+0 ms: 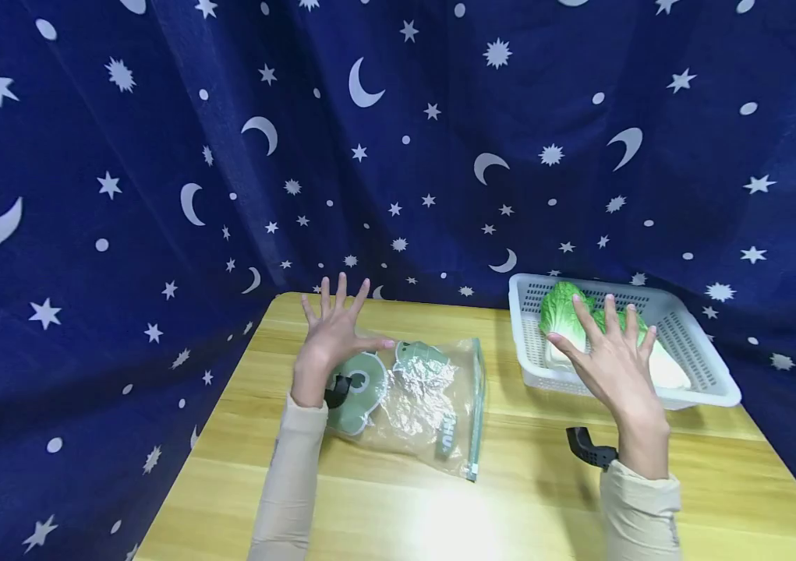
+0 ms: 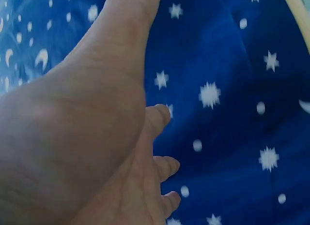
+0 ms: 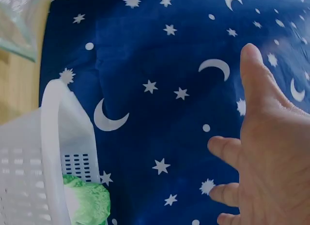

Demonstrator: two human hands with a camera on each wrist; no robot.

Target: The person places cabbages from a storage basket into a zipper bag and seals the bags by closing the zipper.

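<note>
My left hand (image 1: 329, 335) is raised with its fingers spread and holds nothing. In the head view it overlaps the left part of a clear zip bag (image 1: 408, 421) that lies flat on the table, printed with green shapes and edged by a green zip strip on its right. My right hand (image 1: 611, 366), fingers spread too, appears in front of a white plastic basket (image 1: 702, 351). Inside the basket lie two cabbages with green leaves and white stalks, a left one (image 1: 562, 312) and a right one (image 1: 666, 370) partly hidden behind my fingers.
The wooden table (image 1: 229, 483) reaches back to a dark blue curtain (image 1: 426, 202) with white moons and stars. The basket stands at the back right, to the right of the bag. A black wrist mount (image 1: 590, 449) sticks out beside my right wrist.
</note>
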